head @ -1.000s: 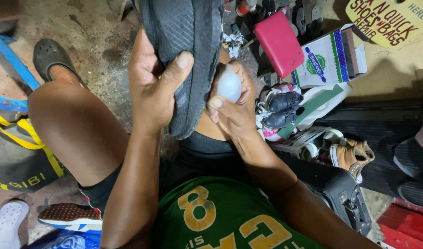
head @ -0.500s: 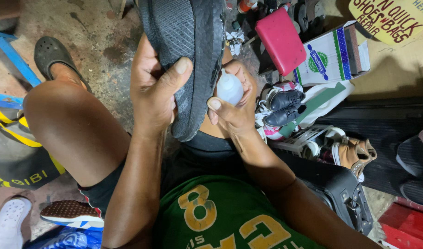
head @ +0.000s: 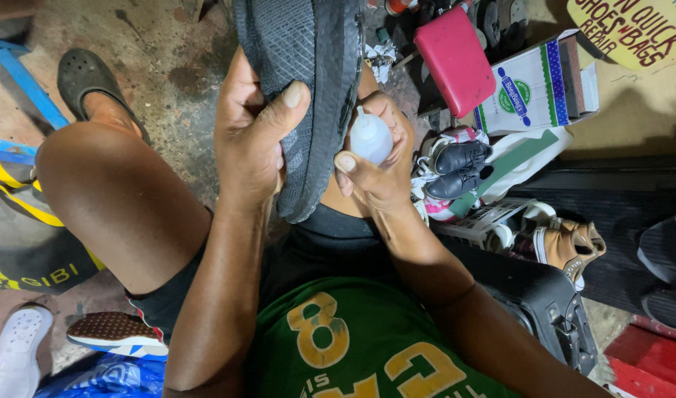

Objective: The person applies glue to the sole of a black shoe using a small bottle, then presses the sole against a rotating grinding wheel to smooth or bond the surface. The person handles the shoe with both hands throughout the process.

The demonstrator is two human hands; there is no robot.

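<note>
1. The left hand had its grip closed around a dark shoe, thumb pressed across the sole, which faced up toward the camera. Held this way, the shoe's side edge was turned toward the other hand.
2. The right hand had its grip wrapped around a small white squeeze bottle, whose nozzle touched the edge of the sole, seemingly so its contents could reach the seam.
3. The shoe was raised above the person's lap, between the bare knee and the green shirt.
4. To the right lay a flat pink box, and just beside it a white carton with green and blue round labels and a striped edge.
5. A yellow oval sign with dark lettering sat in the top right corner.
6. A pair of small black shoes rested near the carton.
</note>
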